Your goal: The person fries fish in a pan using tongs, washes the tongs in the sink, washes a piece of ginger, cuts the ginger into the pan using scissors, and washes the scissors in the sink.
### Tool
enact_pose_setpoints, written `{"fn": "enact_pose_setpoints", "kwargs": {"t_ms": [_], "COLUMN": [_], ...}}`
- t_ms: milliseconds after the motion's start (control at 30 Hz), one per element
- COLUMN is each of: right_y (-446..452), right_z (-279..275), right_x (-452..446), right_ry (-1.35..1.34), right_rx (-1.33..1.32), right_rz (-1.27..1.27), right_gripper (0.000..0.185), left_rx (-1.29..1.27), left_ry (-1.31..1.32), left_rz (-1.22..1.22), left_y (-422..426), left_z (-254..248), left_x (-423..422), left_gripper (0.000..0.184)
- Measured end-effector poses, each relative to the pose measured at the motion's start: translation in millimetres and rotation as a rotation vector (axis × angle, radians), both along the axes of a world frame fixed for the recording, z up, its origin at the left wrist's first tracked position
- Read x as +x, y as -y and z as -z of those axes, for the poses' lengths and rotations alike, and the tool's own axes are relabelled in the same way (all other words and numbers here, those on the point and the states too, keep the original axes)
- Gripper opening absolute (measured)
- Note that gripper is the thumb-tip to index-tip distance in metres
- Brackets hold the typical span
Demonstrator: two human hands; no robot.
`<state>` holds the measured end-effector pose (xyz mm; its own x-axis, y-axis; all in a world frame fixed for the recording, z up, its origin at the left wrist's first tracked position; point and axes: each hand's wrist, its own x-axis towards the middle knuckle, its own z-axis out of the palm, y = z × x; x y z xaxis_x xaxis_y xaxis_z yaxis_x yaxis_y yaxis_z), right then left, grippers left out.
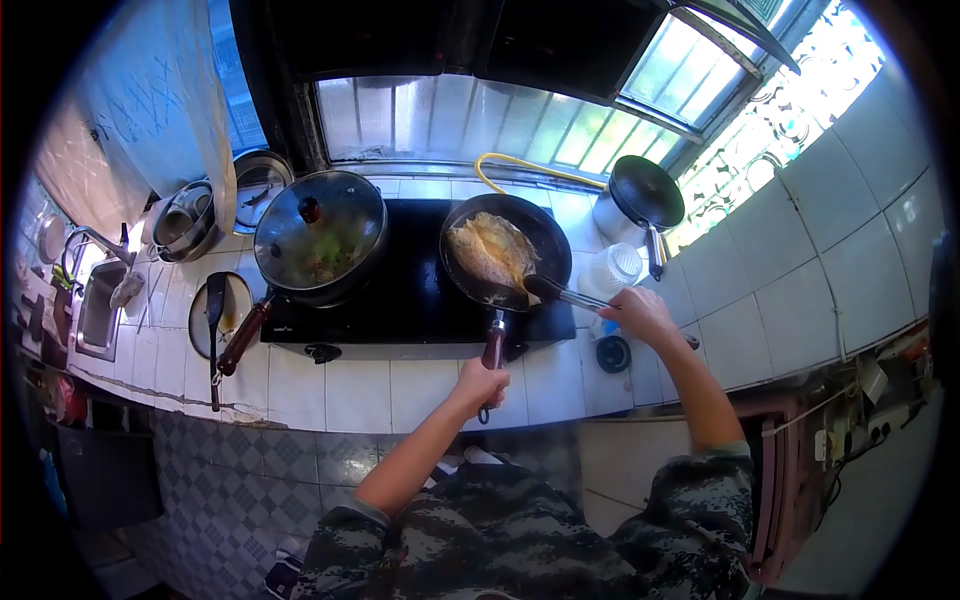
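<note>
A black frying pan (557,245) sits on the right burner of the stove, with a browned piece of food that looks like a whole flat fish (490,248) in it. My left hand (481,384) is closed around the pan's dark red handle (494,343). From the right, my right hand (642,314) grips the metal handle of a ladle (541,289). The ladle's dark bowl is inside the pan, at the lower right edge of the fish; I cannot tell whether they touch.
On the left burner of the black stove (413,290) stands a glass-lidded pan (345,240) with green food inside. A black spatula (214,315) lies across a plate (236,300). A saucepan (645,192), a white jar (612,268) and a yellow hose (545,170) are at the right and back.
</note>
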<state>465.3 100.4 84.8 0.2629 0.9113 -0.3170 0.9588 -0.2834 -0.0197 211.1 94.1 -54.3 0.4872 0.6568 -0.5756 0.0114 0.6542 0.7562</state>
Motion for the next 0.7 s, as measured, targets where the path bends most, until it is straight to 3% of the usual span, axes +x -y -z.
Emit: {"fn": "enact_pose_setpoints", "kwargs": {"t_ms": [700], "right_y": [-3.7], "right_z": [-5.0], "right_x": [18.3], "right_ry": [-0.304], "right_rx": [-0.184], "right_rz": [0.364], "right_gripper": [0.038], "left_rx": [0.009], "left_ry": [0.015], "left_rz": [0.012], "left_y": [-0.2], "left_z": [3.5], "left_x": [-0.3], "left_gripper": [0.018]}}
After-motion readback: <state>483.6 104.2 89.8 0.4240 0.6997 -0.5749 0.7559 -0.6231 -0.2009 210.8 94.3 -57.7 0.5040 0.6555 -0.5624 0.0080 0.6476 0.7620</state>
